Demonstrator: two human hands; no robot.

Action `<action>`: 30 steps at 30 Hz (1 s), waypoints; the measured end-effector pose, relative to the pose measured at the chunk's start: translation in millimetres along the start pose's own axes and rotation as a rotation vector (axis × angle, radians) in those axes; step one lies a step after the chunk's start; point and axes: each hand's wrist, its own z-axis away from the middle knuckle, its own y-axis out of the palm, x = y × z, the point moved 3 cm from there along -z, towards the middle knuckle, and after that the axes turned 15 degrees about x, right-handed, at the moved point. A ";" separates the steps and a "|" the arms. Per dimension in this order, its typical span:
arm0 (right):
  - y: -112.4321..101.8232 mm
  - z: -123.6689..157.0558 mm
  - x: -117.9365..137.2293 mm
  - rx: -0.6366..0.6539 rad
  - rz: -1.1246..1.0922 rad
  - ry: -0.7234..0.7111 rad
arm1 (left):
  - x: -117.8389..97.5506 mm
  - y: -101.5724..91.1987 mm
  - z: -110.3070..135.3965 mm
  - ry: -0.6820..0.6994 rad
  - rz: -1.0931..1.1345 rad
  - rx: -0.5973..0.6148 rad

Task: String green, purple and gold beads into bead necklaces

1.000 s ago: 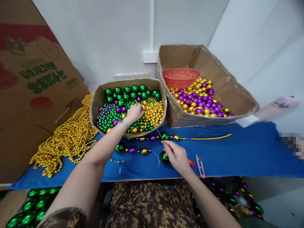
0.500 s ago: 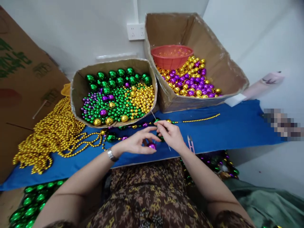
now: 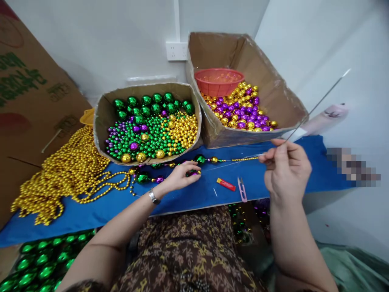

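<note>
My right hand [image 3: 287,170] is raised at the right, fingers pinched on a long thin needle [image 3: 322,101] that points up and to the right. A fine thread [image 3: 225,164] runs from it, nearly level, back to my left hand [image 3: 179,176]. The fingers of that hand curl over several shiny beads [image 3: 193,173], mostly hidden, low over the blue cloth [image 3: 255,174]. Behind it lies a strung bead garland [image 3: 199,159] with green, gold and purple beads.
Pink thread snips [image 3: 242,190] and a red and yellow packet [image 3: 226,184] lie right of centre. Two cardboard boxes of beads, a smaller one [image 3: 147,160] and a taller one [image 3: 240,140], stand behind. Gold bead strands [image 3: 60,174] heap up at the left.
My right hand has swung away to the right and up with the needle, drawing the thread out. My left hand has closed over the beads. The red and yellow packet now shows.
</note>
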 end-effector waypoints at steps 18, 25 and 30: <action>76.7 89.0 -23.2 0.841 0.458 -0.123 | -9.6 -33.7 29.4 0.152 1.051 -0.501; 79.1 91.8 -25.9 0.856 0.449 -0.080 | -14.5 -32.6 31.7 0.210 0.997 -0.519; 78.6 92.7 -23.5 0.866 0.410 -0.059 | -13.7 -33.4 35.1 0.237 0.902 -0.548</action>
